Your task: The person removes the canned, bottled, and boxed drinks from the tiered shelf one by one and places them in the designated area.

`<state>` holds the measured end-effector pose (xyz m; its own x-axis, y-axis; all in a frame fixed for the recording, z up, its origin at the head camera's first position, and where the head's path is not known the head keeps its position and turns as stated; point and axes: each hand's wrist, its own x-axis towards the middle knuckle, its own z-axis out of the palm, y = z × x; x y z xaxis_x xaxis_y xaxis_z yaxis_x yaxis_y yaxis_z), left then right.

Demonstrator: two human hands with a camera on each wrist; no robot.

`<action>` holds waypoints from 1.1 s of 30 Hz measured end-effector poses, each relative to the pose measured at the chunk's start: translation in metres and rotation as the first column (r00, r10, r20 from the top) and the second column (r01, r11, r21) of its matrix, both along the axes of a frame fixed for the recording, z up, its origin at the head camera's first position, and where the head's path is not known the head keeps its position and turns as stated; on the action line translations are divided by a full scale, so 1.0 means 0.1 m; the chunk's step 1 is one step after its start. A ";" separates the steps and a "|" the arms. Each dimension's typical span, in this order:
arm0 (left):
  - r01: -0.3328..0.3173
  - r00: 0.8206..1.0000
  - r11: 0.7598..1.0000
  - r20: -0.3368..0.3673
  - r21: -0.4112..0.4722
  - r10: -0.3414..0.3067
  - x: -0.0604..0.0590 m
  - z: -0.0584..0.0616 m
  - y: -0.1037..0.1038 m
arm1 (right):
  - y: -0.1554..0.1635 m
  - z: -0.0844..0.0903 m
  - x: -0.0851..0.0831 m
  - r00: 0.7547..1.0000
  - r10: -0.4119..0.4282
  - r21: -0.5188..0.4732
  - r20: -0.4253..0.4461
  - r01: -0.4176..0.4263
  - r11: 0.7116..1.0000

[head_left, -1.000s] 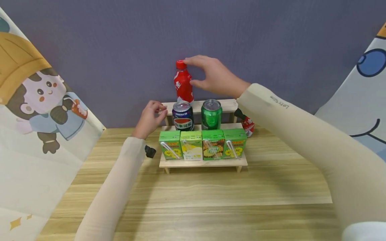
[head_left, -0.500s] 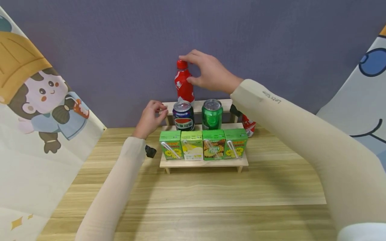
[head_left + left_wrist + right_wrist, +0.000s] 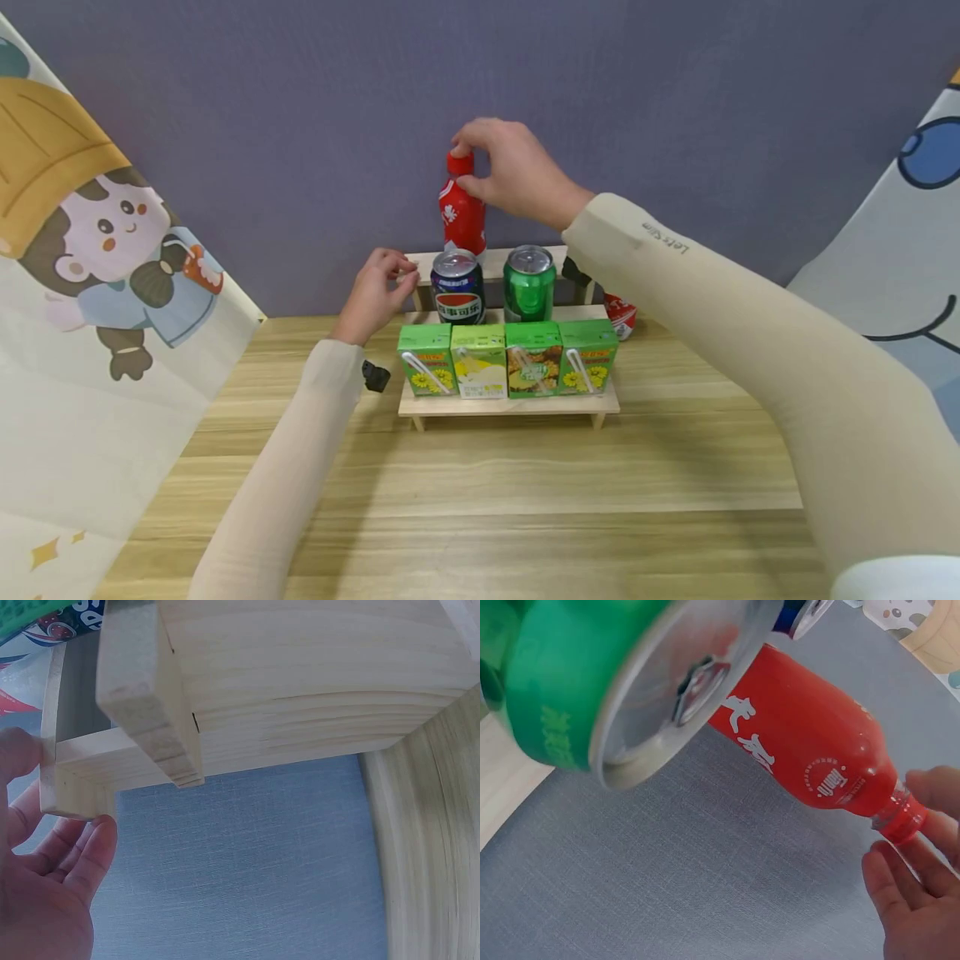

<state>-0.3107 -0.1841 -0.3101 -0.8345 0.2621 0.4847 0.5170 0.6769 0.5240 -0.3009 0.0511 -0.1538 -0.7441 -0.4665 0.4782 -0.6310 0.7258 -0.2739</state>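
Note:
A red bottle (image 3: 462,215) stands on the top step of a small wooden stepped shelf (image 3: 510,404). My right hand (image 3: 504,171) pinches its red cap (image 3: 459,161) and neck; in the right wrist view the red bottle (image 3: 810,754) shows with my fingers (image 3: 911,892) at its neck. My left hand (image 3: 375,292) holds the left end of the shelf's top step; the left wrist view shows my fingers (image 3: 67,855) round the corner of the wooden shelf (image 3: 247,697). A blue can (image 3: 457,287) and a green can (image 3: 529,283) stand on the middle step, with several green juice cartons (image 3: 507,358) below.
The shelf stands on a wooden table (image 3: 480,508) against a grey-purple wall. A second red bottle (image 3: 619,313) lies behind the shelf's right end. A small black object (image 3: 375,377) sits by my left wrist. Cartoon-printed cloths (image 3: 90,275) hang at both sides.
My right hand has moved from beside the red bottle onto its cap and now pinches it; the bottle sits slightly higher in view. My left hand has stayed on the shelf.

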 end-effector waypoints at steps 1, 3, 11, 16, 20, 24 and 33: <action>-0.001 1.000 1.000 0.004 -0.002 0.001 0.00 0.00 0.00 | 0.00 -0.01 0.00 1.000 0.007 -0.013 0.007 -0.007 1.000; -0.006 1.000 1.000 0.012 -0.006 0.006 0.00 -0.01 -0.01 | -0.01 -0.02 0.01 1.000 0.013 -0.034 0.018 -0.013 0.999; -0.003 1.000 1.000 0.020 0.007 0.002 0.01 0.01 0.00 | -0.04 -0.01 0.03 0.999 0.000 -0.069 0.045 0.003 0.998; -0.005 1.000 1.000 0.023 -0.001 0.005 0.00 0.02 -0.02 | -0.04 0.01 0.04 0.998 0.010 -0.075 0.067 -0.005 0.997; -0.010 1.000 1.000 0.020 -0.004 0.010 -0.01 0.02 -0.03 | -0.03 0.00 0.05 0.997 0.040 -0.089 0.071 -0.033 0.996; -0.010 1.000 1.000 0.019 -0.006 0.010 0.00 0.02 -0.03 | -0.01 -0.02 0.05 0.997 0.075 -0.102 0.032 -0.071 0.992; -0.008 1.000 1.000 0.015 -0.014 0.008 0.00 0.02 0.00 | 0.13 -0.08 0.06 0.993 0.086 -0.166 -0.085 -0.099 0.981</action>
<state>-0.3109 -0.1840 -0.3083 -0.8435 0.2624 0.4686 0.5040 0.6882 0.5218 -0.2948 0.0642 -0.1621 -0.6594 -0.4389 0.6104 -0.7174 0.6101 -0.3362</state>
